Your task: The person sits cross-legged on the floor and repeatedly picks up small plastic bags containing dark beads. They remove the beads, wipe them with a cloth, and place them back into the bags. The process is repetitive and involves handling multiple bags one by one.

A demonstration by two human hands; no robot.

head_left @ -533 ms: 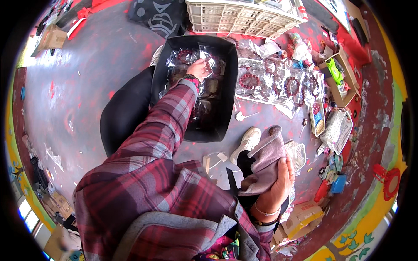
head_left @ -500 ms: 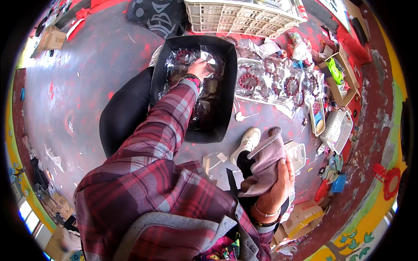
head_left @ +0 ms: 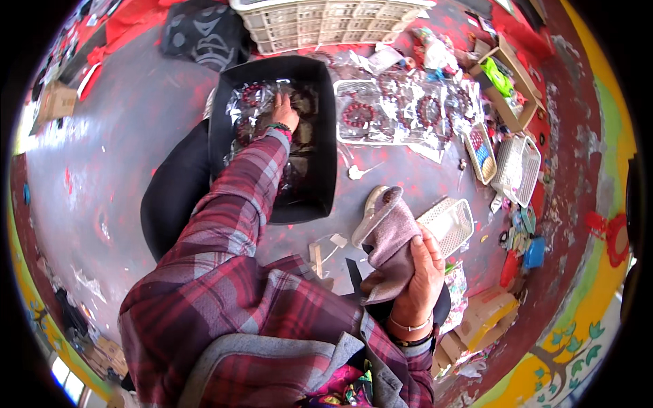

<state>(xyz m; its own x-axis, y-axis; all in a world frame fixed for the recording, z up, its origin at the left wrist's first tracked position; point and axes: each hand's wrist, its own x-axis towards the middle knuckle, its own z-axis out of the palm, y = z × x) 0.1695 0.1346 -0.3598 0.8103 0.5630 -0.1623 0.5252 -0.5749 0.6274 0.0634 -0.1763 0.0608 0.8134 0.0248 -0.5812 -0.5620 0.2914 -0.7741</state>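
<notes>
My left hand (head_left: 287, 114) reaches into a deep black box (head_left: 327, 156), its fingers stretched out over the clear plastic bags lying at the bottom. Inside one of these bags, a dark red bead bracelet (head_left: 252, 94) shows at the box's far left. Other packets there are dim and partly covered by my hand and sleeve. A mauve cloth (head_left: 394, 248) is gripped in my right hand (head_left: 425, 279), fingers along its right edge, low over my right leg. The cloth hangs partly over a light shoe (head_left: 367, 221).
Right of the box lies a white tray (head_left: 338, 112) with several bagged bracelets (head_left: 358, 115). A cream plastic crate (head_left: 333, 27) stands beyond. White baskets (head_left: 462, 228) and an open cardboard box (head_left: 525, 112) sit to the right, amid scattered small items.
My left hand has let its fingers straighten over the bags in the box, where it was pinching a clear bag. The view has shifted; my right hand still grips the cloth.
</notes>
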